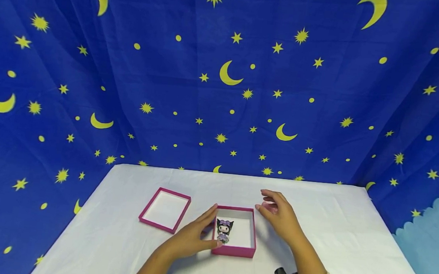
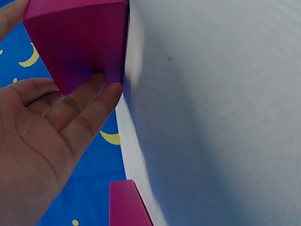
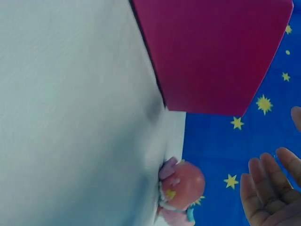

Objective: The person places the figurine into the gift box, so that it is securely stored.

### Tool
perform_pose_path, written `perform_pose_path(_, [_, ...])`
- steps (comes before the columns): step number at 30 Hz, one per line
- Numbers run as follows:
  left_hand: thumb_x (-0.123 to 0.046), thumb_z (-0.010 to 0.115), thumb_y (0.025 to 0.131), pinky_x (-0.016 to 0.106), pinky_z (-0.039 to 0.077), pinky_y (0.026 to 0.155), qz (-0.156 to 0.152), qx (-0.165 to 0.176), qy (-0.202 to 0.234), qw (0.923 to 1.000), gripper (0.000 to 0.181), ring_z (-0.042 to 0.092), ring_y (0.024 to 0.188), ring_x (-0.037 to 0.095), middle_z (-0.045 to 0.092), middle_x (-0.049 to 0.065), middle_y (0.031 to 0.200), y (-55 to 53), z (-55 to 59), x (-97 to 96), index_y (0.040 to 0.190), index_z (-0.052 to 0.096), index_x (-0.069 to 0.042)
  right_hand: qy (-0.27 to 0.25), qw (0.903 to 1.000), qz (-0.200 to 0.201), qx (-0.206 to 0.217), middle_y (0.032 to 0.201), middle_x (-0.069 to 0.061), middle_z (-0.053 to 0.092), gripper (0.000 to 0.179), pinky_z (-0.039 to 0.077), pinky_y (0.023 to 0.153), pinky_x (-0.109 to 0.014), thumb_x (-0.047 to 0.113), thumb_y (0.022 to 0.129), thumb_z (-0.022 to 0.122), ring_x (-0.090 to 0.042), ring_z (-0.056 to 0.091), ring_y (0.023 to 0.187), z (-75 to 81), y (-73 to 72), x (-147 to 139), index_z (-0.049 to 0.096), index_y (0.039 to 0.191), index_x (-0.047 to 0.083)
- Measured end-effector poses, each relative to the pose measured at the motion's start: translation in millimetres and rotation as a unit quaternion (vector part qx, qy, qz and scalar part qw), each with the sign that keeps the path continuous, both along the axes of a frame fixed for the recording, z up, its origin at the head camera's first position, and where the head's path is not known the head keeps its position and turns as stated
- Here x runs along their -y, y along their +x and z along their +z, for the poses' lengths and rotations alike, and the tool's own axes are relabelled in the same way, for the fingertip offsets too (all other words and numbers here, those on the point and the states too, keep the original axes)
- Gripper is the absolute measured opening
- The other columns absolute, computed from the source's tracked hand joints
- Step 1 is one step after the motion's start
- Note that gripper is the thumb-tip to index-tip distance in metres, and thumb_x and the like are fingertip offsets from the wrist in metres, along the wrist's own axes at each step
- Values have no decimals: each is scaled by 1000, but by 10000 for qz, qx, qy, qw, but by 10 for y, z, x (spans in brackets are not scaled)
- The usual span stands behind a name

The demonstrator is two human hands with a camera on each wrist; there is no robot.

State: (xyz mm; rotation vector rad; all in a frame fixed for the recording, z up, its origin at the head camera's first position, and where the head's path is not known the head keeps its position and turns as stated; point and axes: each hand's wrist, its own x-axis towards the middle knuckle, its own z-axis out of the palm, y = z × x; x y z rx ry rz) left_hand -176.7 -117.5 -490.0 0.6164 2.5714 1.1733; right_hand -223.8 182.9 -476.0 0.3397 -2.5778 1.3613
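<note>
An open-topped magenta box (image 1: 233,251) with a white inside sits on the white table. Inside it, toward the left wall, is a small black and purple figurine (image 1: 224,232) with a pointed-eared hood. My left hand (image 1: 189,239) holds the box's left side, thumb at the near corner and index finger at the far one; its other fingers touch the outer wall (image 2: 84,42). Beyond the box's far right corner, my right hand (image 1: 281,216) hovers with fingers apart, holding nothing. A pink figurine (image 3: 183,186) stands on the table near it, partly hidden by that hand in the head view.
The box's lid (image 1: 164,210), magenta-rimmed and white inside, lies upturned to the left. A blue curtain (image 1: 192,87) with yellow moons and stars hangs behind the white table (image 1: 332,234). Light blue cloth (image 1: 431,229) shows at far right.
</note>
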Motion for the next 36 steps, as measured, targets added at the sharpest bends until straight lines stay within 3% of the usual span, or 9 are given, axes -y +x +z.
perform_pose_path(8, [-57,72,87,57,26,124,-22,-75,0,10000,96,22,156,26,10,-19,170,-2,-4,10,162,25,-21,79,9997,-230,-70,136,-18,57,49,53,102,-54,15,91,76,-36,63,121,-48,-67,-107,60,137,8])
perform_pose_path(17, [-53,74,87,58,24,125,13,8,49,10000,94,22,157,26,9,-20,169,-6,-9,2,162,25,-24,433,9971,-470,401,142,-23,53,56,44,110,-60,23,93,75,-42,54,131,-90,-110,-191,55,142,5])
perform_pose_path(27, [-52,74,88,60,23,124,-36,-23,117,9999,94,21,157,29,12,-16,170,-4,11,3,162,23,-24,752,9928,-458,811,145,-29,48,59,39,113,-64,19,93,72,-47,47,135,-153,-135,-276,50,145,3])
perform_pose_path(36, [-55,74,86,58,23,125,-38,52,115,9999,96,20,157,26,10,-20,169,-24,-13,14,162,24,-24,734,9907,-372,1085,143,-29,49,59,39,113,-64,17,92,73,-46,50,133,-191,-175,-303,51,145,2])
